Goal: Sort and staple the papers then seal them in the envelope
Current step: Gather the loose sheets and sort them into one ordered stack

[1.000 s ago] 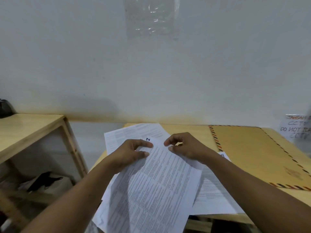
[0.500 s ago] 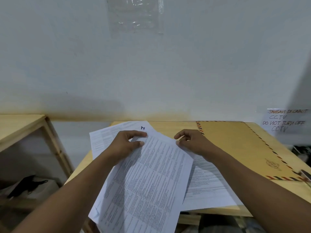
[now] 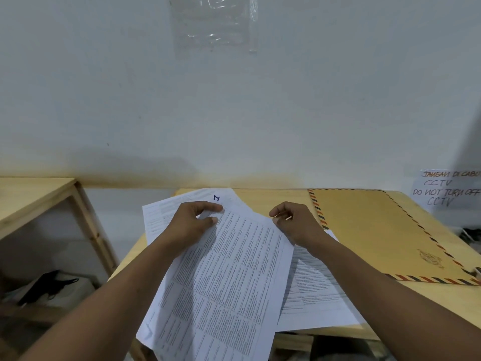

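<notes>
Left hand (image 3: pixel 194 222) pinches top sheet (image 3: pixel 234 282) — right hand (image 3: pixel 294 225) pinches its far-right corner.

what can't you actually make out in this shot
Head view only:
- Top sheet: print too small to read.
- Lower sheets: mostly covered by the top sheet and the right hand; their number is unclear.
- Wall note: cut off by the right edge.
- Top sheet's far left corner: under the left hand.
- Object at the envelope's near right corner: cut off by the right edge, unidentifiable.
</notes>
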Motion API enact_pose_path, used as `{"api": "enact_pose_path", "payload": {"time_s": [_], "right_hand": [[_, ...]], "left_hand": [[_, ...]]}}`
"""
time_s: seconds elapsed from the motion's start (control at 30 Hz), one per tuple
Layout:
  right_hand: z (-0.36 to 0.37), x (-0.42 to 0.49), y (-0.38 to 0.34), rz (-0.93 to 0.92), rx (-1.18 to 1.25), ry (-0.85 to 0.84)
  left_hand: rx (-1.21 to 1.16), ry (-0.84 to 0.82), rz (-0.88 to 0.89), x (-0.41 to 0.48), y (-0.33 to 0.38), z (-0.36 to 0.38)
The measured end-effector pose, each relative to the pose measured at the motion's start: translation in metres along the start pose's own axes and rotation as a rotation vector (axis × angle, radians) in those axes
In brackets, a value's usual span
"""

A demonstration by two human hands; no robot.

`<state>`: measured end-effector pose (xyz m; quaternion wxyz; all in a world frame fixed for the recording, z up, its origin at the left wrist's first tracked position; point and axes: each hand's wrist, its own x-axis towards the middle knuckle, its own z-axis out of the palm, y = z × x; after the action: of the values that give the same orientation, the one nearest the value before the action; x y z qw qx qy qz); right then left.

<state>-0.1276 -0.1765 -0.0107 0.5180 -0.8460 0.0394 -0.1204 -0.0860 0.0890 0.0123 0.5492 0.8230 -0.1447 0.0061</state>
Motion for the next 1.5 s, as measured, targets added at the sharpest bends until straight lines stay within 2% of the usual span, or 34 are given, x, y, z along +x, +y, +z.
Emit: {"api": "enact_pose_path", "payload": {"time_s": [0.07,0.13,0.27,0.33,0.67,0.77,0.9,0.97,1.1,1.23,1.5], "right_hand": [[-0.004,0.001,0.003,-0.032,-0.14,-0.013],[-0.015,0.002,0.008,0.014,-0.293,-0.035],[-0.055,-0.007,0.024,0.292,-0.8,-0.039],[-0.069,-0.015,0.031,0.382,-0.885,-0.037],[-0.069,-0.016,0.039,0.483,-0.728,-0.068],[-0.067,-0.016,0.04,0.415,-0.669,-0.052],[-0.066,-0.015,0.042,0.293,-0.405,-0.028],[-0.062,-0.017,0.042,0.262,-0.418,-0.049],[-0.051,-0.02,0.039,0.248,-0.618,-0.129],[-0.05,-0.016,0.033,0.319,-0.601,-0.111],[-0.043,-0.004,0.037,0.346,-0.576,-0.121]], "left_hand": [[0.008,-0.029,0.003,0.0,-0.001,0.002],[0.005,-0.076,-0.001,0.001,0.0,0.006],[0.012,-0.181,-0.005,0.006,0.007,0.019],[0.036,-0.213,0.02,0.01,0.014,0.028],[0.117,-0.293,0.115,0.015,0.033,0.059],[0.121,-0.286,0.141,0.014,0.032,0.06],[0.13,-0.277,0.166,0.016,0.034,0.06],[0.146,-0.285,0.152,0.017,0.035,0.058],[0.155,-0.371,0.044,0.013,0.028,0.052],[0.199,-0.461,0.0,0.01,0.02,0.048],[0.218,-0.494,0.009,0.006,0.019,0.047]]}}
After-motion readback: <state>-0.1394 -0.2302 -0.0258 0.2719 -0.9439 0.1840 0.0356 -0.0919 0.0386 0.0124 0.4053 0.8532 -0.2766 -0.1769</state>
